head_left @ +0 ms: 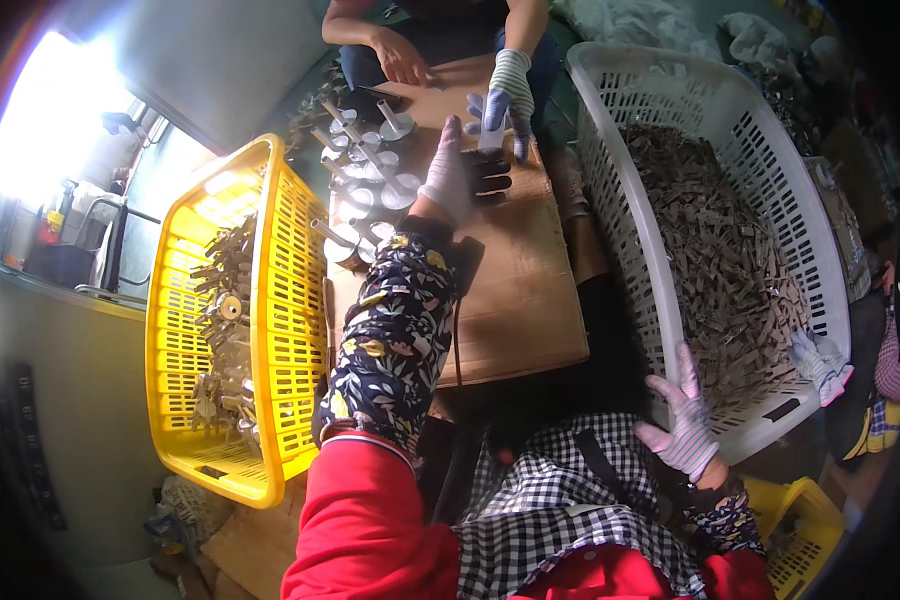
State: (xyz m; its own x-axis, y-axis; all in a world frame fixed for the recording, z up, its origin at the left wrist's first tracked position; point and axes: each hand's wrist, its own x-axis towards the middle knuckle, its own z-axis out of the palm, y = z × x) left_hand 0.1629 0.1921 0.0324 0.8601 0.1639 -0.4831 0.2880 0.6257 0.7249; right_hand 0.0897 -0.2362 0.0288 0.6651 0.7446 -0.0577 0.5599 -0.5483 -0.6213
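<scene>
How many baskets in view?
3: a yellow basket at left, a white basket at right, and a second yellow basket at lower right, only partly visible. Others may be hidden.

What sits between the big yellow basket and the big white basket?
In the head view, mainly a brown cardboard surface lies between them, with round-based stemmed parts grouped toward its left side. The person's left hand is above it.

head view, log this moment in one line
left hand: open beside co-worker's gloved hand, above cardboard | right hand: open by white basket | yellow basket: holds parts
</scene>
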